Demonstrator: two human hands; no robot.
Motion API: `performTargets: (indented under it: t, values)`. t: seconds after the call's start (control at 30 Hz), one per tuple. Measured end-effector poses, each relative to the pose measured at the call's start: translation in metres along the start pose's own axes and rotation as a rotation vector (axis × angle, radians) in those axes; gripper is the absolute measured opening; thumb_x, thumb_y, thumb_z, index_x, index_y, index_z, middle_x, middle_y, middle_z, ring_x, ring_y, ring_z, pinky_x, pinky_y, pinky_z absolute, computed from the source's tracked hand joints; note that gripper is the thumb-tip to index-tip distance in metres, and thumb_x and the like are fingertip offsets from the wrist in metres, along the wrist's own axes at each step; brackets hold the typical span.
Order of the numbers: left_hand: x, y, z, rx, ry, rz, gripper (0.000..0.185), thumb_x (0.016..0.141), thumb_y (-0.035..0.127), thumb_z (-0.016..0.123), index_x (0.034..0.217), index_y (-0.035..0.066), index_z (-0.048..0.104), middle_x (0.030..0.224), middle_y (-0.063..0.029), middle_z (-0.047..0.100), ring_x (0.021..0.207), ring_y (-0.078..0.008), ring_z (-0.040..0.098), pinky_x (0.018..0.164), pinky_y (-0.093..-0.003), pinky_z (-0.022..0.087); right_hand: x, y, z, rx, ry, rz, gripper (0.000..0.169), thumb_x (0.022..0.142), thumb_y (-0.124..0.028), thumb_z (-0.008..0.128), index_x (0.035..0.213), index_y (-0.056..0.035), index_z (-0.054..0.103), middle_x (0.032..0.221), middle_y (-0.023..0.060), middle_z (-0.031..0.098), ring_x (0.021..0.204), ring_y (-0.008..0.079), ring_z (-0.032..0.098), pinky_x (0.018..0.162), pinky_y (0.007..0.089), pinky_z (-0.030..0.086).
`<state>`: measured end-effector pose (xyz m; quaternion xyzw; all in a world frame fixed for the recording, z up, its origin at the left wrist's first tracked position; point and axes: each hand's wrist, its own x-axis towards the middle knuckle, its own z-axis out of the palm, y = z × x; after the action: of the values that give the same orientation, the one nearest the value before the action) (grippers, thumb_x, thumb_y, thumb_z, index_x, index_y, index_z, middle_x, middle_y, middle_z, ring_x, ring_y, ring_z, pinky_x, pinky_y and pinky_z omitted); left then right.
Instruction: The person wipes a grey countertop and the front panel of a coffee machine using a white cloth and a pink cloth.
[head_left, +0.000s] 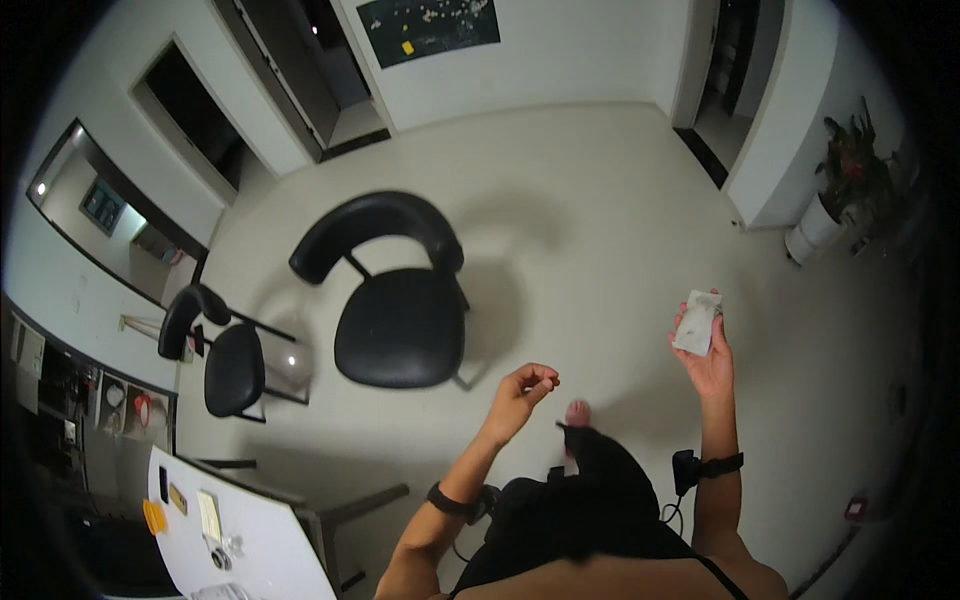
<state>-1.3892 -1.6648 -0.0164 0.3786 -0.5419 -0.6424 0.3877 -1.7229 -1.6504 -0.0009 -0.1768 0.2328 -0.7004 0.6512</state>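
My right hand (709, 360) is raised at the right with its palm up, the fingers and thumb closed around a flat, pale rectangular object (699, 322) with grey smudges; its exact kind cannot be told. My left hand (529, 386) hovers over the floor near the middle, fingers curled and thumb close to the fingertips; whether something small lies between them cannot be told. Each forearm wears a black strap with a small device and a cable. Below the hands, a bare foot (577, 412) shows beside black clothing.
A black padded chair (401, 326) stands ahead to the left, a second black chair (234, 367) beyond it. At lower left a white table (270, 547) holds a notepad, a phone-like object and an orange item. A potted plant (814, 229) stands at the right wall.
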Motion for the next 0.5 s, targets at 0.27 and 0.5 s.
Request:
performTargets:
  t: [0.27,0.5]
  values:
    - [0.191,0.039,-0.037,-0.151,0.142,-0.057,0.015,0.090,0.007,0.055,0.103,-0.001,0.058,0.098,-0.0090,0.062,0.097,-0.0168,0.059,0.088,-0.0304,0.046,0.271,0.015,0.075,-0.170,-0.262,0.177,0.051,0.093,-0.043,0.046,0.140,-0.0311,0.028,0.128,0.0079,0.048,0.113,0.0252,0.050,0.091,0.0499,0.043]
    - [0.371,0.034,-0.132,-0.193,0.303,-0.075,0.013,0.091,0.005,0.052,0.100,-0.001,0.059,0.093,-0.0073,0.063,0.089,-0.0151,0.058,0.084,-0.0289,0.045,0.490,0.066,0.112,-0.111,-0.356,0.428,0.051,0.092,-0.037,0.050,0.138,-0.0318,0.030,0.125,0.0079,0.049,0.109,0.0271,0.053,0.088,0.0514,0.045]
